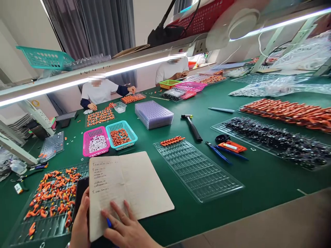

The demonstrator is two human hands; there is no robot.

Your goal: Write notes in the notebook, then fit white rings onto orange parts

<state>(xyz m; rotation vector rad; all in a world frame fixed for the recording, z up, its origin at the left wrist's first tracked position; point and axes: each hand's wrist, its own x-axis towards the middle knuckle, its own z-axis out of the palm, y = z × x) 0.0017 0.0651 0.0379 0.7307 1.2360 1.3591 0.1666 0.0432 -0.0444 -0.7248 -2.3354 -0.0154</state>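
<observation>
An open notebook (139, 182) with handwriting on its left page lies on the front of the green table. My left hand (81, 220) grips its lower left edge, thumb along the side. A dark flat object (80, 193) shows beside that hand, partly hidden; I cannot tell whether the hand holds it too. My right hand (124, 224) rests on the lower left page with fingers spread, a blue pen (109, 223) held among them. Left of the notebook, a clear tray (51, 229) carries many orange and black parts. On the right lies a clear tray (199, 175) with a row of orange pieces (172, 140).
Pink (96, 130) and turquoise (123, 125) baskets hold small parts beyond the notebook. A hammer (192, 129), pliers (218, 152) and stacked purple trays (154, 115) lie farther right. Trays of black (271, 141) and orange parts (287, 112) fill the right side. Two people sit opposite.
</observation>
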